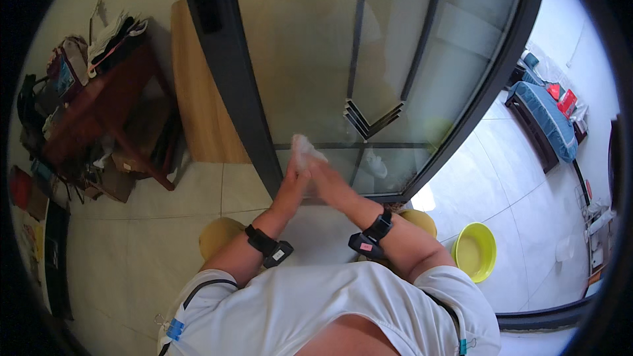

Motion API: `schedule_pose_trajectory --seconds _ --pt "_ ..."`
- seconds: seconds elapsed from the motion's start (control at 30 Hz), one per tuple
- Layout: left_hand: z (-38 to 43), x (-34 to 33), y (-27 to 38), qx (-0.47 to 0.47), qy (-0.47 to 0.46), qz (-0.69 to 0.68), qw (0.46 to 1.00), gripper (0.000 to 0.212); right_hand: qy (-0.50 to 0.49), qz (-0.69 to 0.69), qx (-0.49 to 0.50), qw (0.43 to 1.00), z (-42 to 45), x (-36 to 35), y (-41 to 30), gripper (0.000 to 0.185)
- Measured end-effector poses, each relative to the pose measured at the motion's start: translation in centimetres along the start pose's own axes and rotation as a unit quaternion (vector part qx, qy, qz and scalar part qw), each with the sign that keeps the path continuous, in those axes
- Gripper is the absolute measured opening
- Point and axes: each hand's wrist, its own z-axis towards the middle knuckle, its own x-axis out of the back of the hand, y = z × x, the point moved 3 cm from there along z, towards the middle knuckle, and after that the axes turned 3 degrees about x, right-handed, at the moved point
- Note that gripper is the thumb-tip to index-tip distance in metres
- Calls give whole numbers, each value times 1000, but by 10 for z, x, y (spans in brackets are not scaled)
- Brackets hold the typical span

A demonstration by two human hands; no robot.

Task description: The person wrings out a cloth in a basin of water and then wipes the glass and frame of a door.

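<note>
My left hand (297, 170) and my right hand (320, 170) meet in front of the lower part of a framed glass door (306, 84). Between and over the fingers is a crumpled white cloth or wipe (307, 151); both hands hold it. The fingers are blurred, and whether the cloth touches the glass cannot be told. The door has a dark metal frame and dark strips, two of which end in a V-shaped pattern. Each of my wrists wears a black strapped device.
A yellow-green basin (474, 252) stands on the tiled floor at right. A loaded reddish wooden table (99, 104) and a wooden panel (207, 99) are at left. Beyond the door at right is a seat with a blue cover (546, 118). A dark threshold (539, 320) lies at lower right.
</note>
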Motion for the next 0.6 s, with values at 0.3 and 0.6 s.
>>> schedule_pose_trajectory --seconds 0.3,0.6 --pt "14 47 38 195 197 -235 932 50 -1 171 -88 981 -9 11 -7 53" --pt "90 115 198 -96 412 -99 901 60 199 -146 105 963 -15 66 -29 29"
